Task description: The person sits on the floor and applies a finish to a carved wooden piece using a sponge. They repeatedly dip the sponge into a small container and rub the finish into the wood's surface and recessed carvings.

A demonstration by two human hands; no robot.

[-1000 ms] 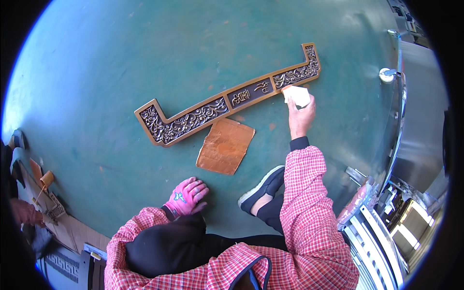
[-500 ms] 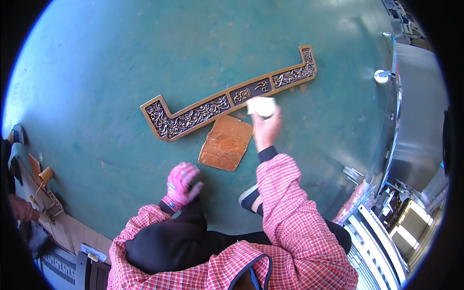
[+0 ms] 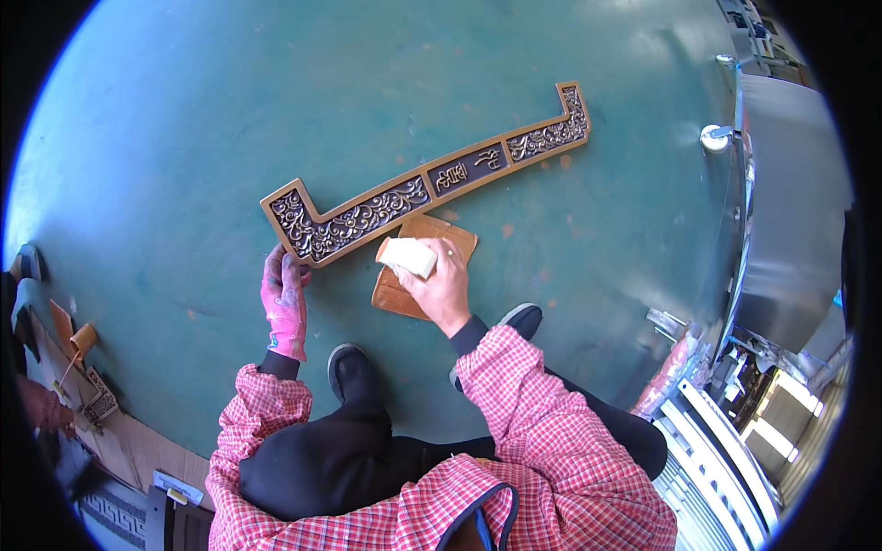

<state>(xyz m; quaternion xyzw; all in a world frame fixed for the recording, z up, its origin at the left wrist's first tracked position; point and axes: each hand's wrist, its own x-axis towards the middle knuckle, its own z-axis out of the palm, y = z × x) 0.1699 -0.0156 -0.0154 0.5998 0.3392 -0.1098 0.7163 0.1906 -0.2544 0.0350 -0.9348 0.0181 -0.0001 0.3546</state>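
A long bronze-coloured ornamental panel [image 3: 367, 216], with raised scrollwork and upturned ends, lies slantwise on the green floor. At its near left corner, my left hand [image 3: 286, 298], in a pink glove, grips the edge between thumb and fingers. My bare right hand [image 3: 443, 286] is wrapped around a cream-white sponge-like block [image 3: 410, 256] that has an orange-brown edge on its left side. That block is over a flat, creased copper-brown sheet [image 3: 441, 230], which is partly covered by the hand and lies just in front of the panel's middle.
My dark shoes [image 3: 353, 369] rest on the green floor [image 3: 230, 119] close to the sheet. A metal sheet and a white caster [image 3: 716, 139] are at the right, with pale curved bars [image 3: 712, 450] lower down. Another person's hand [image 3: 60, 415] is at the left edge beside small parts.
My left hand has reached forward to the panel's left corner. My right hand has brought the white block back and left, from the panel to over the brown sheet. The panel has shifted slightly left.
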